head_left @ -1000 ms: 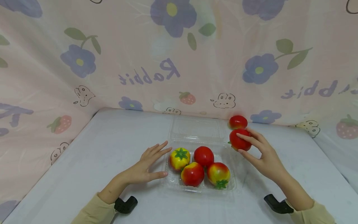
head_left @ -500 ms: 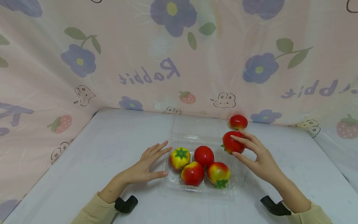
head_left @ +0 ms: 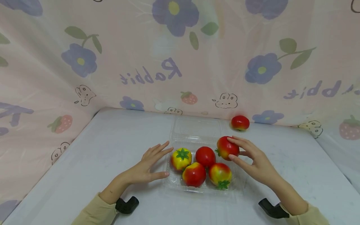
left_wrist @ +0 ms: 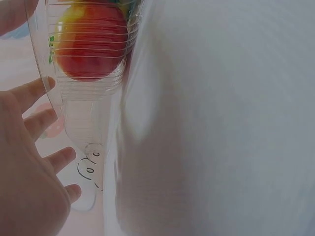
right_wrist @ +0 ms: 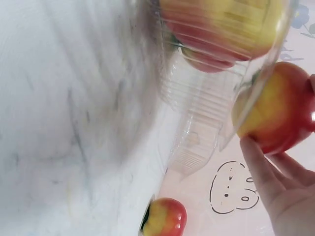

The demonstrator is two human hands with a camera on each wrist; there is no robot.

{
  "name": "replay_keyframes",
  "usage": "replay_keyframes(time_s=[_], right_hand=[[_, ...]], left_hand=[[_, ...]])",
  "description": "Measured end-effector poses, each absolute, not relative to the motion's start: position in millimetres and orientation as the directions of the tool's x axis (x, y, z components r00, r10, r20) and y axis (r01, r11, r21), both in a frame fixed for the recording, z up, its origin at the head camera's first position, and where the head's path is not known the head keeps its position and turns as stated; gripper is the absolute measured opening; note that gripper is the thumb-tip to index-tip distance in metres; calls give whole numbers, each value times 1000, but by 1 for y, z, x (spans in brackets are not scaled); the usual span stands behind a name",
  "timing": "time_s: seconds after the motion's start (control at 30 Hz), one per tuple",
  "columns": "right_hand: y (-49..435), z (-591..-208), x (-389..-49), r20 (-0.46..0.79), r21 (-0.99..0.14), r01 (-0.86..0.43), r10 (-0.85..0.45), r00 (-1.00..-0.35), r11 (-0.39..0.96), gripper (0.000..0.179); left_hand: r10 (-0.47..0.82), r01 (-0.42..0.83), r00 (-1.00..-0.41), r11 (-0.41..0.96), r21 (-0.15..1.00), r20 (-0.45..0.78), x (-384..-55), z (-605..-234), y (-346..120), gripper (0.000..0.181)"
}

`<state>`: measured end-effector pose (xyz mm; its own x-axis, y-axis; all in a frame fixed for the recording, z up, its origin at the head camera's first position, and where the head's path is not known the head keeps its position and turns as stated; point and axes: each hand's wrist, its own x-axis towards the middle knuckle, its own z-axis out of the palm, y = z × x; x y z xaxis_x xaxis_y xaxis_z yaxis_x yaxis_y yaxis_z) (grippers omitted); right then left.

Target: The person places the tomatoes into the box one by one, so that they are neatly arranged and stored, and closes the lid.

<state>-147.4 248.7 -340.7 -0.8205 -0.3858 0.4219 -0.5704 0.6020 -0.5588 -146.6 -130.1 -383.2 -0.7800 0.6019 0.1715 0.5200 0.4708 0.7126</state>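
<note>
My right hand (head_left: 257, 164) pinches a red toy tomato (head_left: 227, 148) between thumb and fingers, its green calyx facing left. In the head view it overlaps the back right corner of a clear plastic clamshell box (head_left: 194, 189). In the right wrist view the held tomato (right_wrist: 283, 105) is right at the box's rim. Several red and yellow tomatoes sit inside the box, among them a yellow one (head_left: 181, 160) and a front red one (head_left: 194, 175). My left hand (head_left: 146, 167), fingers spread, is at the box's left side; its fingertips (left_wrist: 47, 83) are by the clear wall.
Another red tomato (head_left: 240, 122) lies at the back of the white table (head_left: 112, 137), against the printed curtain (head_left: 157, 40). The box's lid (head_left: 197, 127) lies folded back behind it.
My right hand has carried the tomato left and toward me, from beside the box to over its back right corner. My left hand stays where it was.
</note>
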Motion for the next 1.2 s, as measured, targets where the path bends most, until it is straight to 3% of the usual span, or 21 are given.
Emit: replay_keyframes(time_s=[0.83,1.2], right_hand=[[243,-350,-151,392,-498,-581,-431,-813,644,48],[243,-353,-156,388,-413,-591,-453,-803,693,59]], left_hand=[[603,521,-778,460,720,177,-148,-385,-130,73],[604,519,-777,458,722,176,-148,-384,-130,73]])
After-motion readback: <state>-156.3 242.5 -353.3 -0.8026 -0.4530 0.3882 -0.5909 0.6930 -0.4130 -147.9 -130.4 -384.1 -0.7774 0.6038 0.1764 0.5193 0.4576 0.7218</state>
